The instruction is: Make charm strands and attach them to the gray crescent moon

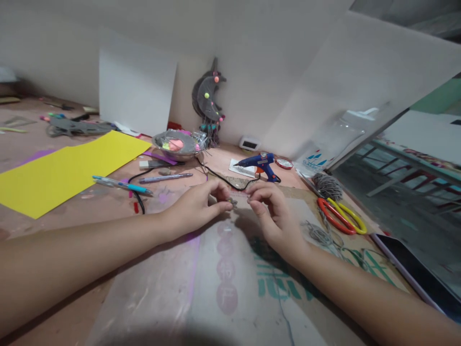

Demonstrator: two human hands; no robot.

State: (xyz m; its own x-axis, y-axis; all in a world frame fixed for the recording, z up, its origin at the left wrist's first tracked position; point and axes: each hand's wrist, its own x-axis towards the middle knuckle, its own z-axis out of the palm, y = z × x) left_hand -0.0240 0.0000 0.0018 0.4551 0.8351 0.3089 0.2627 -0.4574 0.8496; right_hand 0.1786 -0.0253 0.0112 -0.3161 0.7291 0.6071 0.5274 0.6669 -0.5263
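Observation:
My left hand [200, 206] and my right hand [271, 211] meet over a printed cardboard sheet [230, 283] on the table. Both hands have their fingers pinched together. Between the fingertips sits a small grey piece [233, 202], too small to name; the left thumb and forefinger pinch it and the right fingertips hover just beside it. A loose tangle of grey string [319, 233] lies on the cardboard to the right of my right hand.
A blue glue gun [260, 164] with a black cord stands behind the hands. Red-and-yellow scissors [340, 215], a grey yarn bundle [327, 185] and a dark tablet [414, 274] lie right. Left are a yellow sheet [68, 170], pens [122, 184] and a foil bowl [179, 143].

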